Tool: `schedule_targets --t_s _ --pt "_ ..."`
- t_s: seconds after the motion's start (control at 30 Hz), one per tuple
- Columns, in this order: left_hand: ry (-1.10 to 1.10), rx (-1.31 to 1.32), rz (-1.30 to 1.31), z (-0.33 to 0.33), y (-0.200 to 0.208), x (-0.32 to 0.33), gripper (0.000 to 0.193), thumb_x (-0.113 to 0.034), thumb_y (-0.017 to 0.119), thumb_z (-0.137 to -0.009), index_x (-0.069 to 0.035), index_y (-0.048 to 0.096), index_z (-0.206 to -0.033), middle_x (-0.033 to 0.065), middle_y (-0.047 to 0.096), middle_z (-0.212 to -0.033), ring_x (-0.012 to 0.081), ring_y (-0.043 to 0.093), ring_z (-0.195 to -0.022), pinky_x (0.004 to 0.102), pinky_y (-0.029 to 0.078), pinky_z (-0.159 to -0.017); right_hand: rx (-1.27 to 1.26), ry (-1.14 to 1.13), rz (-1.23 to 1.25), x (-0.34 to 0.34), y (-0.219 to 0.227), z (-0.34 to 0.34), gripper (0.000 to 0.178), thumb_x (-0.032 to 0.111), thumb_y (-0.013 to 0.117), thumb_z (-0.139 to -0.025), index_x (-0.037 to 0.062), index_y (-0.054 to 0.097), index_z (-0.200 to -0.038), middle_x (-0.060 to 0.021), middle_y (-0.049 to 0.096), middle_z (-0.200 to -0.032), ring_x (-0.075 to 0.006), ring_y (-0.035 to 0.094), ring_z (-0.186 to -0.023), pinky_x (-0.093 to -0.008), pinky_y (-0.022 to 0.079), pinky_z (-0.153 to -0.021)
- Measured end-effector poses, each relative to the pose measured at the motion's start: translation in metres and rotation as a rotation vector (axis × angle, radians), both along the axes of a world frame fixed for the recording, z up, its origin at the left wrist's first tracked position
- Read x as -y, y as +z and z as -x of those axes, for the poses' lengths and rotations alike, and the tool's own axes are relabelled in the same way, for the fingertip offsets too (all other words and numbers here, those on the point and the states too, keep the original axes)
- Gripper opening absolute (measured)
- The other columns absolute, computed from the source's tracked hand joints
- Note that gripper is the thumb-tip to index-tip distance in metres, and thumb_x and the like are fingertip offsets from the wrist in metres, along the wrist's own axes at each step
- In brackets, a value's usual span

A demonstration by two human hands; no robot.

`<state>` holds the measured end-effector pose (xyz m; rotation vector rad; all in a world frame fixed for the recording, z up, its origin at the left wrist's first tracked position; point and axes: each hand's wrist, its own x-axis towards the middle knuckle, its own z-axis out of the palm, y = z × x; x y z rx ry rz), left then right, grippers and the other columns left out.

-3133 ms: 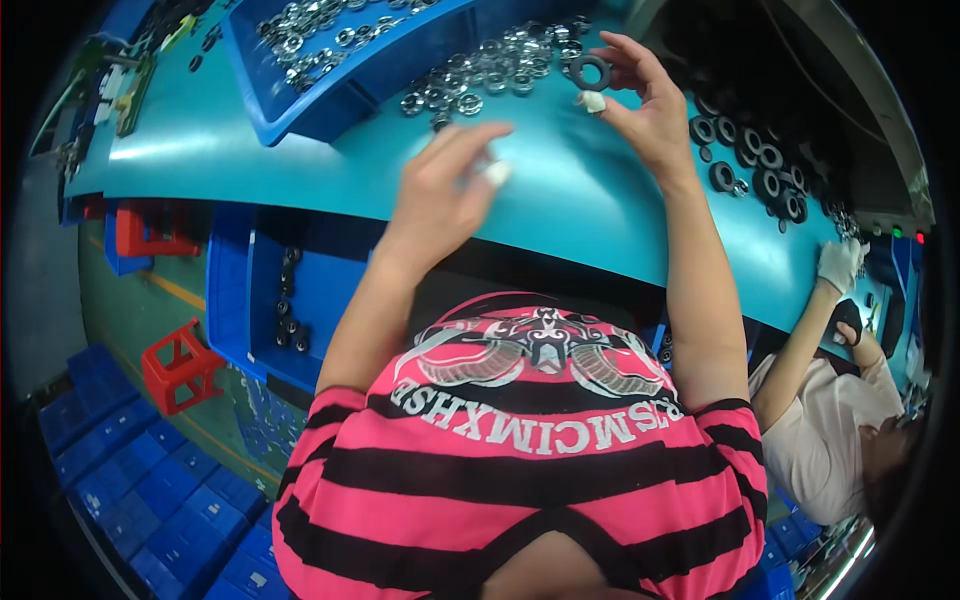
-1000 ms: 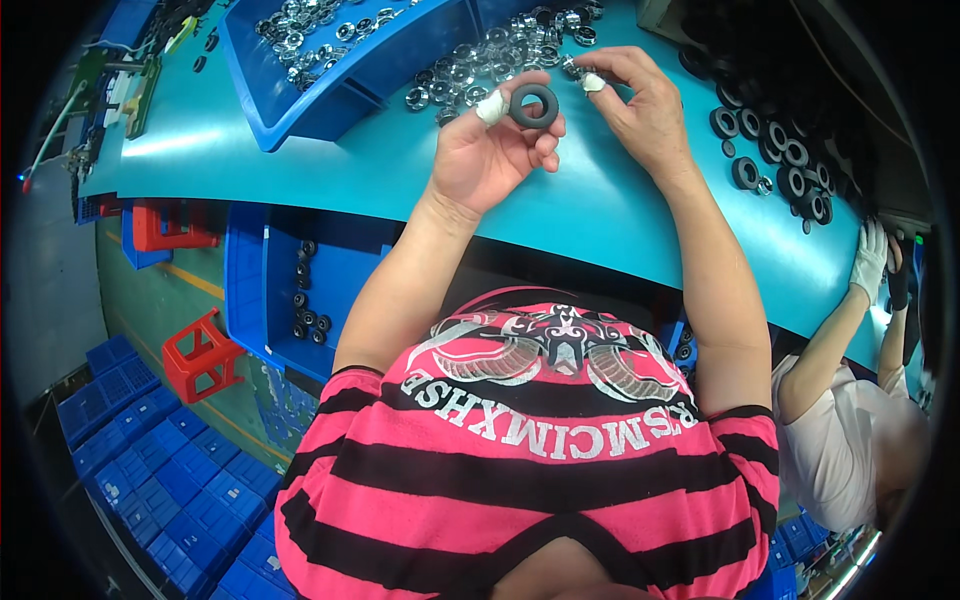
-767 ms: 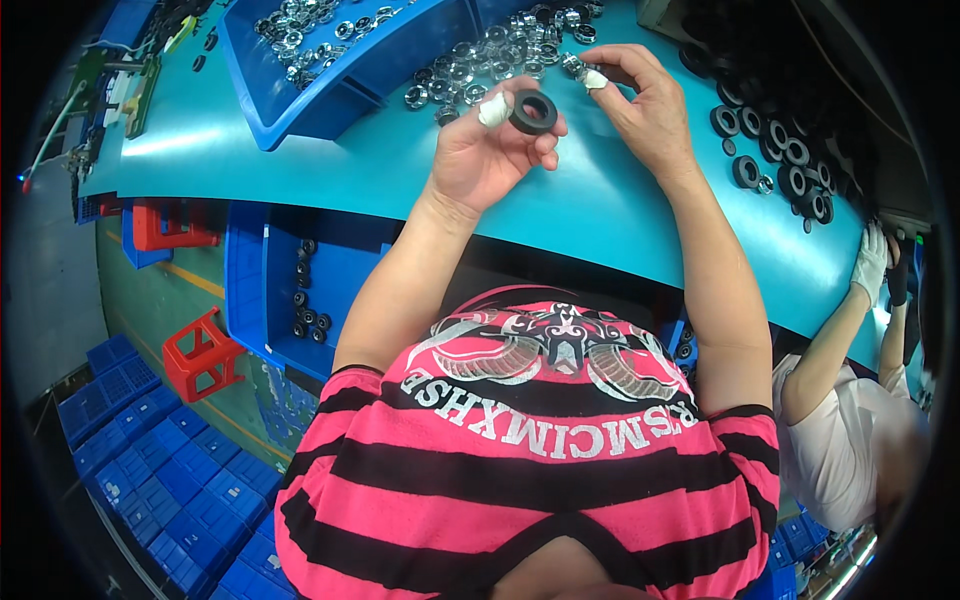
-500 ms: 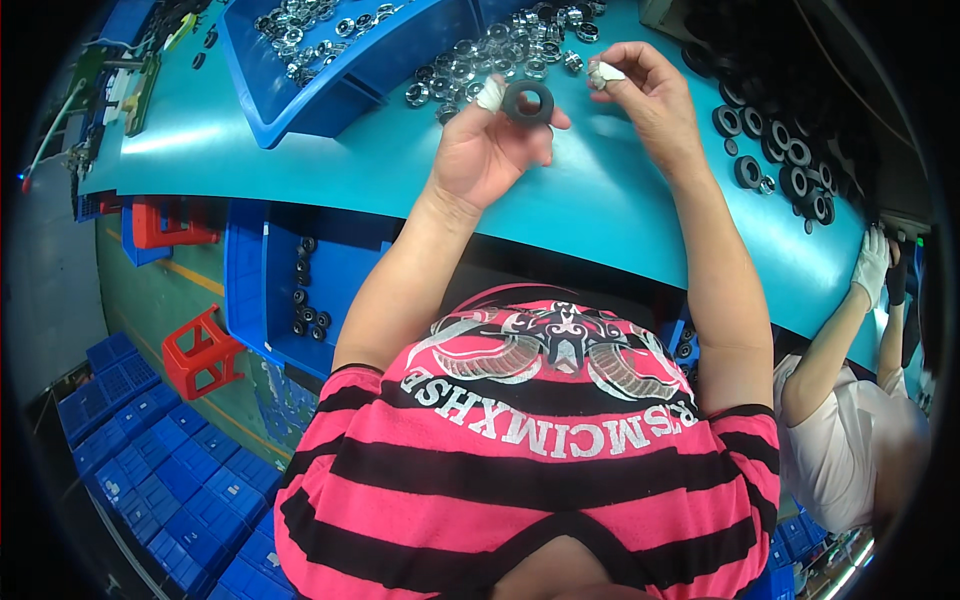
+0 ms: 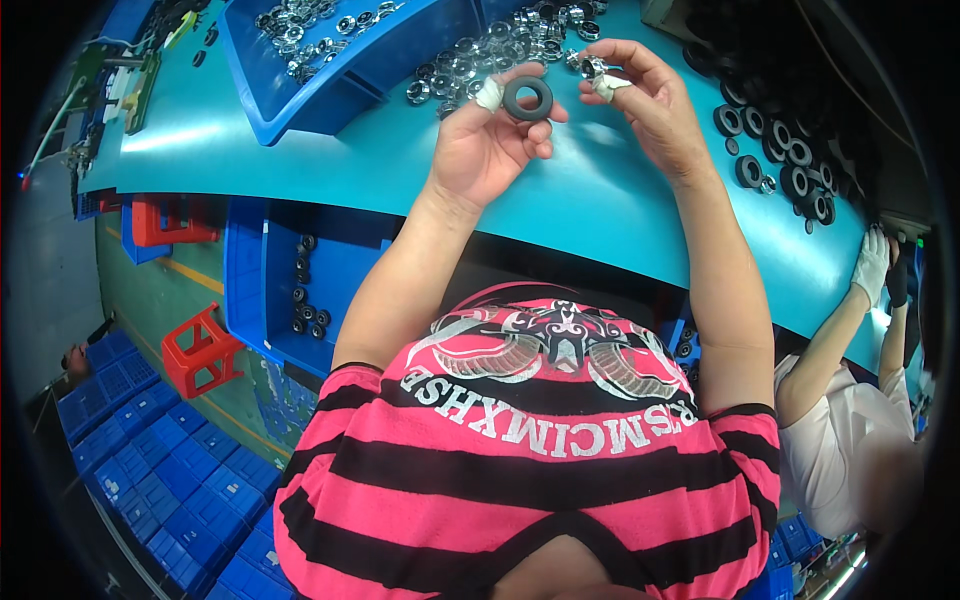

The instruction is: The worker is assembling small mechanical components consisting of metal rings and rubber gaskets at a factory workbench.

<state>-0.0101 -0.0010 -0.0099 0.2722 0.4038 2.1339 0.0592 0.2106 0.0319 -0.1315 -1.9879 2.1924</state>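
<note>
My left hand (image 5: pixel 478 155) is closed on a small black rubber tyre (image 5: pixel 510 101), held up over the table with its hole facing me. White tape wraps the thumb. To its right, my right hand (image 5: pixel 660 118) pinches a small shiny chrome wheel hub (image 5: pixel 592 68) between its taped thumb and fingers. Tyre and hub are a short way apart. Beyond the hands, many loose chrome hubs (image 5: pixel 465 65) lie heaped on the turquoise table (image 5: pixel 600 210).
A blue bin (image 5: pixel 320 110) of chrome hubs stands at the far left. Black tyres (image 5: pixel 750 172) are piled at right. Below the table edge, another blue bin (image 5: pixel 350 290) holds finished-looking wheels. A red stool (image 5: pixel 200 350) stands on the floor. A co-worker's gloved hand (image 5: pixel 872 265) rests at far right.
A chrome hub now shows in my right hand's fingers. My left fingers have shifted around the tyre, which stays nearly in place. Part of another person appears at the far left by the crates.
</note>
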Motion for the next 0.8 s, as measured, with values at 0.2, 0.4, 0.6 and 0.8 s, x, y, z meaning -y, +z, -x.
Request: schedule_targets --t_s 0.2,0.4,0.6,0.8 --pt "0.004 -0.043 0.013 0.001 -0.004 0.001 0.05 -0.038 0.04 -0.108 -0.002 0.048 -0.142 0.0247 0.063 -0.116 0.0206 0.055 -0.085 0.0365 0.05 -0.08 -0.002 0.07 -0.032 0.001 0.004 -0.002 0.04 0.002 0.066 -0.081 0.003 0.064 -0.121 -0.0049 0.067 -0.112 -0.0136 0.067 -0.1 -0.029 0.052 -0.094" --pt "0.009 -0.039 0.007 0.001 -0.006 0.002 0.049 -0.037 0.041 -0.108 -0.002 0.049 -0.141 0.024 0.064 -0.118 0.0214 0.056 -0.087 0.0377 0.05 -0.08 0.016 0.129 -0.016 0.0 0.0 -0.002 0.043 0.001 0.066 -0.079 0.0045 0.064 -0.121 -0.0032 0.067 -0.113 -0.0123 0.063 -0.105 -0.0285 0.051 -0.094" --pt "0.003 -0.042 0.007 0.001 -0.009 0.001 0.049 -0.038 0.043 -0.107 -0.002 0.049 -0.14 0.0238 0.064 -0.118 0.0219 0.057 -0.088 0.0379 0.05 -0.081 -0.015 0.13 -0.025 0.007 0.005 -0.003 0.04 -0.001 0.064 -0.079 0.0042 0.063 -0.119 -0.0025 0.065 -0.114 -0.0127 0.065 -0.102 -0.0284 0.052 -0.093" --pt "0.02 -0.038 0.033 0.0 -0.005 0.0 0.048 -0.038 0.047 -0.105 -0.002 0.052 -0.136 0.0226 0.066 -0.114 0.0213 0.063 -0.087 0.0377 0.055 -0.079 -0.021 0.119 0.008 0.008 0.002 -0.005 0.036 -0.004 0.069 -0.079 0.0051 0.064 -0.114 -0.0017 0.067 -0.11 -0.0113 0.066 -0.099 -0.0278 0.053 -0.091"
